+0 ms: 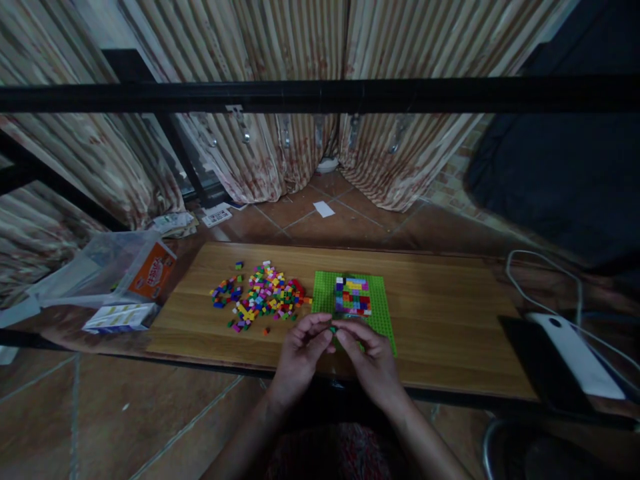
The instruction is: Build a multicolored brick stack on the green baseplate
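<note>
Both hands meet in front of the body, over the near edge of a green studded baseplate (383,300). My left hand (304,343) is closed, its fingertips pinching at a small green toy brick (333,329). From the other side my right hand (367,347) grips the same brick with thumb and forefinger. Fingers cover most of it. Just beyond the hands, a block of many-coloured bricks (353,297) is pressed onto the baseplate. To the left, a loose heap of small bricks (273,293) in many colours lies on the wooden tabletop (440,313).
A clear plastic bin (100,267) with an orange label and a small box (121,317) stand at the left end. At the right end lie a black flat object (543,363), a white device (583,353) and a white cable (543,253). A black bar (320,97) crosses ahead.
</note>
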`<state>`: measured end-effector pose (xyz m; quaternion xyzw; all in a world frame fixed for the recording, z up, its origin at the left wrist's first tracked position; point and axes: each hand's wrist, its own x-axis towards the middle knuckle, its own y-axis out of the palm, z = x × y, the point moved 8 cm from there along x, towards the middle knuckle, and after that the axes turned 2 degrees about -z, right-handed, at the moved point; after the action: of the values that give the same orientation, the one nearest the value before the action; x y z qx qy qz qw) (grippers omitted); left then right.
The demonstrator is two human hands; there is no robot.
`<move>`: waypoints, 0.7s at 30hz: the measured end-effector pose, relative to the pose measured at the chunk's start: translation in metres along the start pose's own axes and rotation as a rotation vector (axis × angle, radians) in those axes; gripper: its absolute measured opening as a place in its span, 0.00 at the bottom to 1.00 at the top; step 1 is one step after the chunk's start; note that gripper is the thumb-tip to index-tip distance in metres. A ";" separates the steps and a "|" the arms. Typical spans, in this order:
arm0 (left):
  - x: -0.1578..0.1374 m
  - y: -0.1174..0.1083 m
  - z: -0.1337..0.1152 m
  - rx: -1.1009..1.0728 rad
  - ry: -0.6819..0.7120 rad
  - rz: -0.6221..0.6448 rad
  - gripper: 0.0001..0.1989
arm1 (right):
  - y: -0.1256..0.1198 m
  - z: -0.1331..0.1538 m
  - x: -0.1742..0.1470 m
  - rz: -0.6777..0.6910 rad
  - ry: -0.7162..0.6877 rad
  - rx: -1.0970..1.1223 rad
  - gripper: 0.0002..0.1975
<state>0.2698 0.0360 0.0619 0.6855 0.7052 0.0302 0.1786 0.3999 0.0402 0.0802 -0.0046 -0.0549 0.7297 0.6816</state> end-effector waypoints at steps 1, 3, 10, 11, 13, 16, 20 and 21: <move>0.000 0.002 -0.001 0.016 0.010 0.007 0.18 | -0.002 0.001 0.000 -0.003 -0.007 0.006 0.10; -0.001 0.007 -0.004 0.051 0.040 0.023 0.18 | -0.006 0.003 0.000 -0.015 -0.020 0.027 0.08; -0.006 0.013 -0.013 0.097 0.110 0.014 0.17 | -0.012 0.004 -0.003 -0.043 -0.077 0.077 0.06; -0.006 0.012 -0.014 0.096 0.110 0.014 0.17 | -0.012 0.005 -0.003 -0.046 -0.092 0.075 0.06; -0.006 0.011 -0.014 0.084 0.098 0.014 0.16 | -0.011 0.007 -0.003 -0.048 -0.128 0.056 0.06; -0.006 0.007 -0.009 0.030 0.036 0.005 0.17 | -0.008 0.011 -0.004 -0.036 -0.195 -0.017 0.07; -0.005 0.004 0.001 -0.043 -0.061 -0.012 0.18 | -0.005 0.010 -0.008 -0.025 -0.266 -0.097 0.09; -0.005 0.003 0.003 -0.050 -0.076 -0.019 0.18 | -0.004 0.010 -0.009 -0.021 -0.273 -0.100 0.10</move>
<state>0.2734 0.0303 0.0608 0.6748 0.7033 0.0203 0.2226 0.4042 0.0311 0.0898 0.0613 -0.1833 0.7129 0.6741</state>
